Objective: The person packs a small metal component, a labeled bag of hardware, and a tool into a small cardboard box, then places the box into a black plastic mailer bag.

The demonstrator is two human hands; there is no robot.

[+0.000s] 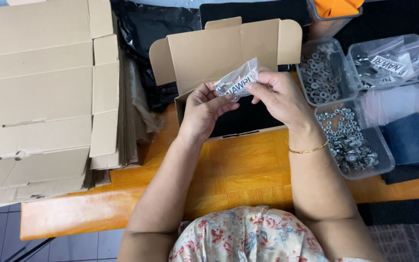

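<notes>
While both hands pinch it, small clear bag (pixel 237 78) of hardware hangs over open cardboard box (pixel 229 73).
Left hand (pixel 203 107) grips bottom edge, right hand (pixel 278 94) top corner; looks like sealing step, next needs firm press along the top.

Bare forearms, no sleeves reaching the wrists. Thin gold bracelet (pixel 308 150) circles the wrist just below the right hand (pixel 278 96); left hand (pixel 202 109) carries no band that shows. Below the bracelet, a floral garment (pixel 248 235): cream cloth, red and grey-blue blossoms, loosely gathered folds.
</notes>
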